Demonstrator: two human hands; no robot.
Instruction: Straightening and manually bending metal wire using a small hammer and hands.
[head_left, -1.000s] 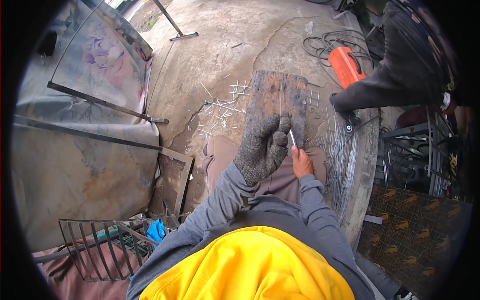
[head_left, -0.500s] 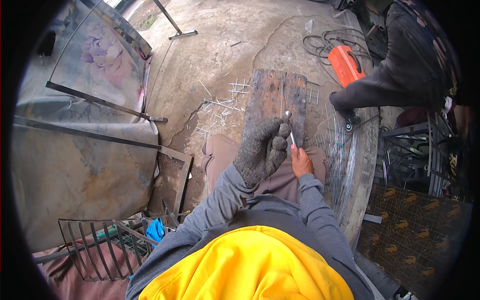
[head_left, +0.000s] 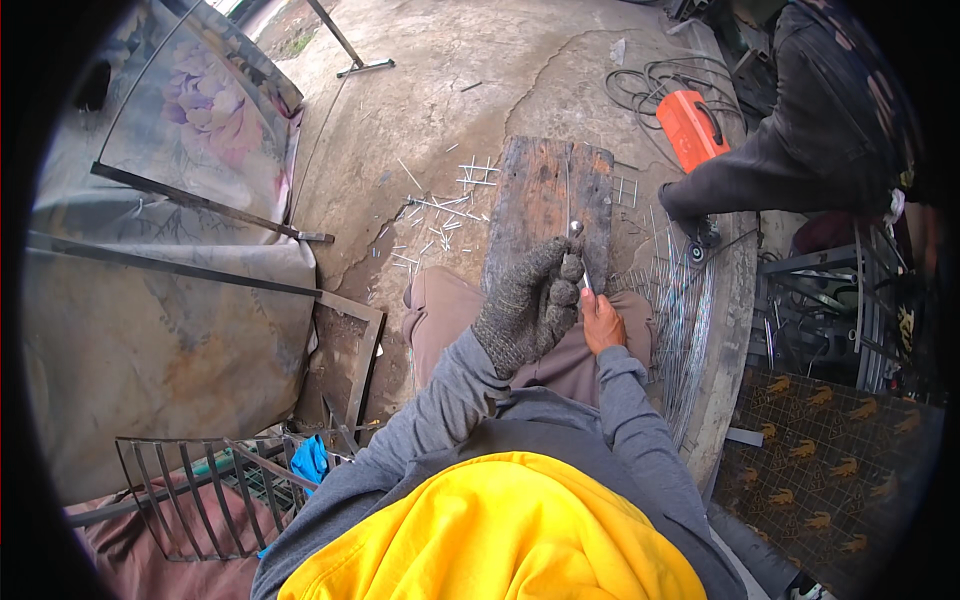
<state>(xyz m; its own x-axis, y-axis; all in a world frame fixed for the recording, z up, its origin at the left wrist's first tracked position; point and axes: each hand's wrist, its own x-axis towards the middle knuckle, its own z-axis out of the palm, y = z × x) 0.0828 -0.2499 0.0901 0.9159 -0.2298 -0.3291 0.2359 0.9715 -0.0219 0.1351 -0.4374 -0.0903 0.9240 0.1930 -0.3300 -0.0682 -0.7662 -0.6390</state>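
Observation:
My left hand (head_left: pixel 528 305) wears a grey knitted glove and is closed around a thin metal rod (head_left: pixel 577 258) held upright over my knees. My bare right hand (head_left: pixel 602 320) sits just right of it, fingers pinched on the lower end of the same rod. Both hands hover in front of a dark, scorched wooden board (head_left: pixel 548 198) lying on the concrete. Short cut wire pieces (head_left: pixel 440 210) lie scattered left of the board.
Another person in dark clothes (head_left: pixel 790 140) crouches at the upper right beside an orange welding machine (head_left: pixel 692 128) and coiled cables. A wire mesh panel (head_left: pixel 680 310) lies to my right. A floral cloth (head_left: pixel 170 230) with steel bars covers the left; a metal grate (head_left: pixel 190 490) is at lower left.
Both hands have shifted slightly on the rod, the gloved hand a little lower and closer to my knees. Nothing else moved.

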